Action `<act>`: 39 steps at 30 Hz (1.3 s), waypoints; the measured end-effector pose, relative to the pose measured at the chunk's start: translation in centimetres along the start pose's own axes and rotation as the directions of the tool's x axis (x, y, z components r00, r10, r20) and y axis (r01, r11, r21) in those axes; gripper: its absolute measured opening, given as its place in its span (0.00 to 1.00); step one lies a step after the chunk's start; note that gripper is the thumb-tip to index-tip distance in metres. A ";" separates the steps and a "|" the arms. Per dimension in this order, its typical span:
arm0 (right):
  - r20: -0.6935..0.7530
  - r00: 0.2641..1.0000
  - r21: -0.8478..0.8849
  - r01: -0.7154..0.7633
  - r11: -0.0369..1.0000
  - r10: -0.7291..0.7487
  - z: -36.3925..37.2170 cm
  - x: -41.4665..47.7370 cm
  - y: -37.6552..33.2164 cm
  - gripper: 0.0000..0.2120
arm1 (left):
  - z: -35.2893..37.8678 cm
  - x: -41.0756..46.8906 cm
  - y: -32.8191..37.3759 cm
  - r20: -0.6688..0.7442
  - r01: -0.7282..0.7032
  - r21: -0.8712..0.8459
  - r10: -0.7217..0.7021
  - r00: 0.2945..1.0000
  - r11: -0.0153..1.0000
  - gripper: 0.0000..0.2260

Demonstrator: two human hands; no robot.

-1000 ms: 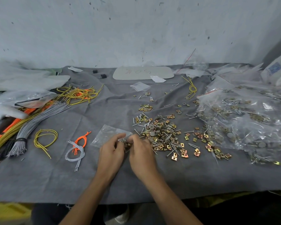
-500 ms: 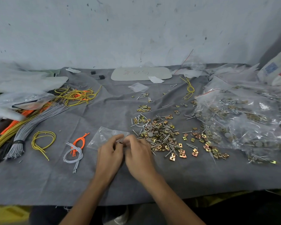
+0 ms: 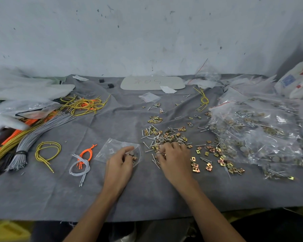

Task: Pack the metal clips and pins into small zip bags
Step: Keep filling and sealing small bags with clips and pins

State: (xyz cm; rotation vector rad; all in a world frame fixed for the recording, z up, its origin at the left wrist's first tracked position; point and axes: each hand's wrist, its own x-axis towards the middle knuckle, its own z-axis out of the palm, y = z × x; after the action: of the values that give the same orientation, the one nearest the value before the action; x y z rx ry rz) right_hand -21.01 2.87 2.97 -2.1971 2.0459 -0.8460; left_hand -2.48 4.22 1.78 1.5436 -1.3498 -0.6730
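Grey cloth (image 3: pixel 94 189): is lying across the bench under both hands, carrying everything in shot.
Left hand (image 3: pixel 120 165): is curling thumb and fingers onto the near corner of a small zip bag (image 3: pixel 112 147), pinching the plastic there.
Small zip bag: is lying flat on the cloth, stretching up and away from the left hand's grip. A few brass clips and a round grey piece are showing through the plastic right at the fingertips.
Right hand (image 3: pixel 175 159): is resting palm down just beside the left hand but apart from it. Its fingers are bending into the near edge of the loose clips and pins (image 3: pixel 166 135), and whether they are pinching a piece cannot be told.
Clips and pins: are lying heaped under and beyond the right hand's fingertips, thinning out to that hand's right.
Filled bags (image 3: pixel 252 133): are lying piled well to the right of the right hand, with metal pieces showing through clear plastic.
Orange and grey cords (image 3: pixel 82 161): are lying knotted together just left of the left hand.
Yellow cord (image 3: pixel 47 151): is lying looped farther left of that grip.
Grey wire bundle (image 3: pixel 33 137): is lying banded near its end, beyond the yellow cord.
White board (image 3: pixel 152 82): is lying flat by the wall, well beyond both hands.
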 end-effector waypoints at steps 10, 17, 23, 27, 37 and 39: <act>-0.065 0.988 0.261 0.152 0.953 -0.140 1.6 -1.5 -5.9 0.03 | 0.2 0.2 -0.2 0.011 0.012 -0.038 -0.012 1.000 0.999 0.20; 0.084 0.977 0.205 0.173 0.963 -0.194 2.7 -0.8 -5.5 0.11 | 0.1 0.4 -0.3 0.015 -0.013 -0.026 0.013 1.000 1.000 0.19; -0.080 0.993 0.141 0.094 0.985 -0.084 0.4 1.8 -1.7 0.06 | 0.1 0.3 -0.5 0.018 -0.010 -0.048 0.011 1.000 0.999 0.20; 0.175 0.984 -0.033 0.015 0.999 -0.009 -1.0 4.1 0.5 0.22 | 0.1 0.3 -0.5 0.021 -0.002 -0.070 0.004 1.000 0.998 0.21; 0.162 0.986 0.015 0.043 0.999 -0.045 -1.2 4.0 1.2 0.05 | 0.1 0.3 -0.5 0.012 -0.005 -0.052 0.006 1.000 0.999 0.20; 0.106 0.993 0.061 0.036 0.997 -0.042 -1.4 3.8 1.2 0.07 | 0.1 0.4 -0.5 0.012 -0.003 -0.053 0.004 1.000 0.999 0.20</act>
State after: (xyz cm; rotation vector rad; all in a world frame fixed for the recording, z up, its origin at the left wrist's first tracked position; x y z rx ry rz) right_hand -22.69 -0.34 5.15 -2.2069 1.9111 -0.7630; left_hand -2.26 3.80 1.34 1.4971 -1.3329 -0.7113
